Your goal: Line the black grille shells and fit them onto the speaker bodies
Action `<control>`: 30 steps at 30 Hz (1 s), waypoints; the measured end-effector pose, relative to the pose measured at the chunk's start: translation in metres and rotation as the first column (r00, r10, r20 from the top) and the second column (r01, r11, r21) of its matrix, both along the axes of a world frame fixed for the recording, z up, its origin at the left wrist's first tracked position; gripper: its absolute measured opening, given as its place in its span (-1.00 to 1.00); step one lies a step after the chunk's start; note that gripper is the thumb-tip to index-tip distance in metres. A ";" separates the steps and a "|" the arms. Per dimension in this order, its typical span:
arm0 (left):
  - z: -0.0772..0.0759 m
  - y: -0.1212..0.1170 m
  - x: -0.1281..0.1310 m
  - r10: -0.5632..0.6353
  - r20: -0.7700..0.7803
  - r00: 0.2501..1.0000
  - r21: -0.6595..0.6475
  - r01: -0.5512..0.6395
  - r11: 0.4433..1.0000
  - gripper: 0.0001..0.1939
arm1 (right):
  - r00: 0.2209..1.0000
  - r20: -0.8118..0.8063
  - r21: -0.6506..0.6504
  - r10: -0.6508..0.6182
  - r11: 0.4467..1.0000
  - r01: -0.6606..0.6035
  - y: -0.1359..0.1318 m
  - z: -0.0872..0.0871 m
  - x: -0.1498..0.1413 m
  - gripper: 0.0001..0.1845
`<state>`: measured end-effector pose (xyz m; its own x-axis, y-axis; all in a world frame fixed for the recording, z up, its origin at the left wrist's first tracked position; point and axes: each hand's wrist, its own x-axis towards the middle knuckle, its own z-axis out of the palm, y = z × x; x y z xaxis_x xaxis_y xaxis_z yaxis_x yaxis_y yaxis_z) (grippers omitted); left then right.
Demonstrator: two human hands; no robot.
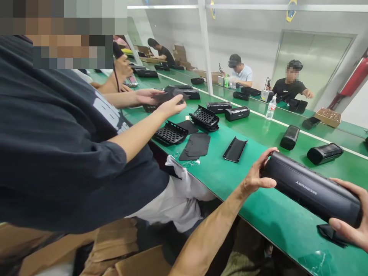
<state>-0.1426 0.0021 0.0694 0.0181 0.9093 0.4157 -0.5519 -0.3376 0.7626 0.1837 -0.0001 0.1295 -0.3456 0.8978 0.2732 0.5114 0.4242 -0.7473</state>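
Note:
A long black speaker housing (304, 188) with light lettering on its face is held level above the green bench, between my two hands. Around its left end curl the fingers of my left hand (260, 172), thumb along the near side. My right hand (352, 214) grips the opposite end, partly cut off by the frame edge. Beneath that end lies a small black piece (332, 234) on the bench, partly covered. To the left of my left hand rests a curved black shell (235, 149), open side up.
A co-worker (71, 145) stands close on my left, holding a dark part. Perforated black grilles (172, 133) and flat black sheets (197, 145) lie before them. Several housings (324, 153) stand along the green bench (218, 172), with a water bottle (271, 107). Cardboard boxes (140, 262) are below.

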 end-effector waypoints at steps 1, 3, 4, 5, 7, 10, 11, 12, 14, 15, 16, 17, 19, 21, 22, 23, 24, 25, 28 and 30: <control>-0.005 0.000 0.010 0.013 0.094 0.995 -0.024 -0.011 1.000 0.00 | 0.998 -0.052 -0.028 0.026 0.999 -0.027 0.002 0.000 0.003 0.03; -0.016 0.000 0.037 0.020 0.298 0.954 -0.092 0.008 0.996 -0.12 | 0.976 -0.200 -0.008 0.089 0.996 -0.093 0.006 -0.008 0.001 0.25; -0.022 0.000 0.054 0.005 0.389 0.921 -0.135 0.052 0.989 -0.18 | 0.964 -0.240 0.040 0.113 0.994 -0.106 0.008 -0.016 -0.005 0.33; -0.028 0.000 0.072 -0.022 0.460 0.888 -0.179 0.117 0.977 -0.24 | 0.964 -0.231 0.097 0.134 0.989 -0.114 0.011 -0.026 -0.014 0.34; -0.040 -0.002 0.103 -0.094 0.534 0.840 -0.254 0.266 0.930 -0.28 | 0.985 -0.102 0.196 0.138 0.974 -0.116 0.017 -0.043 -0.036 0.19; -0.049 -0.007 0.110 -0.129 0.431 0.893 -0.326 0.287 0.901 -0.26 | 0.990 -0.033 0.258 0.140 0.958 -0.127 0.029 -0.047 -0.052 0.09; -0.048 -0.008 0.100 -0.090 0.347 0.933 -0.329 0.211 0.920 -0.22 | 0.992 -0.021 0.277 0.128 0.954 -0.117 0.032 -0.042 -0.050 0.12; -0.044 -0.009 0.086 -0.019 0.255 0.967 -0.314 0.101 0.944 -0.14 | 0.994 0.019 0.303 0.109 0.947 -0.110 0.035 -0.036 -0.044 0.14; -0.034 -0.010 0.055 0.110 0.075 0.991 -0.194 -0.093 0.977 0.10 | 0.976 0.200 0.380 0.086 0.911 -0.158 0.038 -0.021 -0.031 0.12; -0.028 -0.009 0.043 0.137 -0.053 0.989 -0.126 -0.143 0.982 0.24 | 0.947 0.313 0.416 0.074 0.885 -0.207 0.039 -0.015 -0.026 0.09; -0.024 -0.008 0.034 0.150 -0.171 0.974 -0.085 -0.166 0.982 0.31 | 0.909 0.413 0.442 0.057 0.860 -0.255 0.041 -0.010 -0.022 0.08; -0.020 -0.007 0.029 0.152 -0.273 0.950 -0.069 -0.177 0.982 0.34 | 0.874 0.485 0.454 0.044 0.841 -0.294 0.042 -0.008 -0.020 0.08; -0.018 -0.006 0.030 0.145 -0.375 0.916 -0.097 -0.194 0.976 0.27 | 0.824 0.564 0.430 0.057 0.831 -0.353 0.044 -0.006 -0.017 0.08; -0.019 -0.008 0.036 0.170 -0.366 0.915 -0.105 -0.222 0.969 0.17 | 0.834 0.542 0.380 0.103 0.855 -0.352 0.046 -0.010 -0.009 0.09; -0.020 -0.010 0.038 0.185 -0.348 0.919 -0.094 -0.230 0.969 0.12 | 0.865 0.485 0.351 0.125 0.878 -0.324 0.045 -0.013 -0.003 0.10; -0.021 -0.012 0.039 0.198 -0.329 0.923 -0.080 -0.236 0.968 0.08 | 0.904 0.403 0.311 0.145 0.907 -0.285 0.045 -0.017 0.005 0.12; -0.021 -0.015 0.038 0.205 -0.316 0.926 -0.067 -0.237 0.969 0.03 | 0.939 0.301 0.253 0.164 0.936 -0.244 0.044 -0.022 0.013 0.13; -0.021 -0.017 0.037 0.206 -0.307 0.929 -0.057 -0.234 0.971 0.00 | 0.965 0.192 0.175 0.181 0.961 -0.216 0.042 -0.028 0.020 0.13; -0.018 -0.022 0.031 0.188 -0.277 0.942 -0.056 -0.211 0.976 -0.03 | 0.970 -0.092 -0.061 0.226 0.971 -0.232 0.032 -0.040 0.031 0.07; -0.015 -0.022 0.031 0.178 -0.262 0.949 -0.073 -0.203 0.976 -0.03 | 0.960 -0.201 -0.132 0.193 0.966 -0.222 0.023 -0.042 0.028 0.02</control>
<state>-0.1119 -0.0203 0.0549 -0.0669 0.9419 0.3291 -0.2699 -0.3346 0.9029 0.2116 0.0230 0.0877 -0.4849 0.8474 0.2162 0.2709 0.3806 -0.8842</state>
